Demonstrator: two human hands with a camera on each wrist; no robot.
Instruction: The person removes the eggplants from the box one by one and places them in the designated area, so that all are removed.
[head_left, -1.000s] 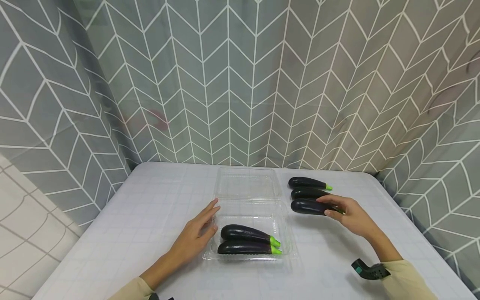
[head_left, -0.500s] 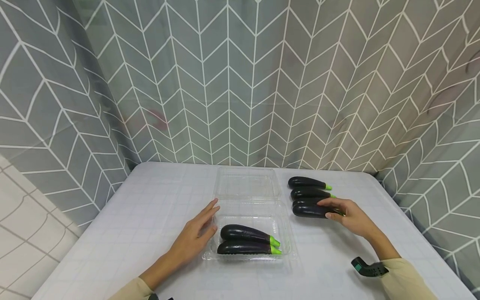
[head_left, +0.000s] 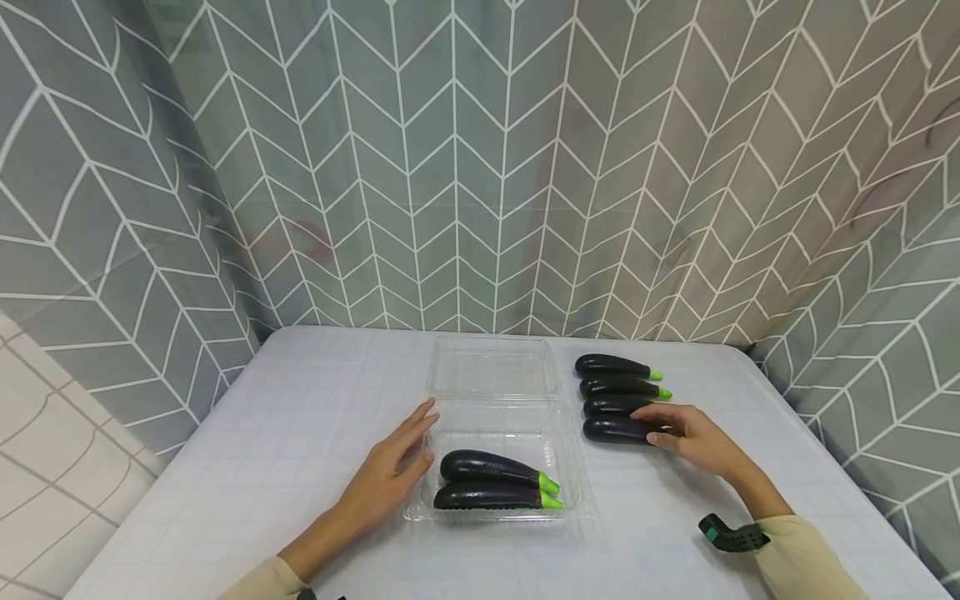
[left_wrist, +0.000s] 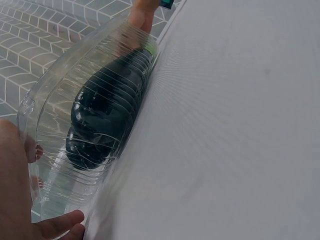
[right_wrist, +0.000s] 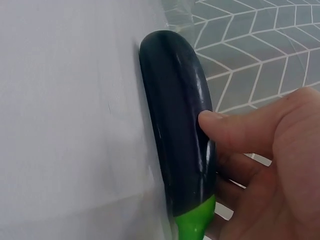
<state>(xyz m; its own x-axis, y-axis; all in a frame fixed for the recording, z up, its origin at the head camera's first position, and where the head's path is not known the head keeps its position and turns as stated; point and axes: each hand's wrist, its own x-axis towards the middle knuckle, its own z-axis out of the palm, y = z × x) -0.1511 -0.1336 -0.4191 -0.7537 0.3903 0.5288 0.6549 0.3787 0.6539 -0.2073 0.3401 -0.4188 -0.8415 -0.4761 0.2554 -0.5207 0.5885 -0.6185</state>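
My right hand (head_left: 690, 437) grips the nearest eggplant (head_left: 611, 431) of a row on the right, thumb on its near side and fingers over the far side. In the right wrist view this dark, glossy eggplant (right_wrist: 175, 120) lies along the table with its green stem end by the palm. My left hand (head_left: 386, 467) rests, fingers extended, at the left side of a clear plastic clamshell box (head_left: 566, 467). Two eggplants (head_left: 487, 495) lie side by side in that box, stems to the right. Through its ribbed wall the left wrist view shows dark eggplants (left_wrist: 105, 105).
Behind the held eggplant lie three more, a close one (head_left: 609, 406), a middle one (head_left: 615, 386) and the farthest (head_left: 611, 365). The box's open lid (head_left: 495, 371) lies flat toward the back of the white-covered table (head_left: 315, 392). A patterned grey curtain (head_left: 480, 183) encloses the table.
My right hand has drawn toward me with the near eggplant, and another one behind it has come into sight. The left hand and the box have stayed put.
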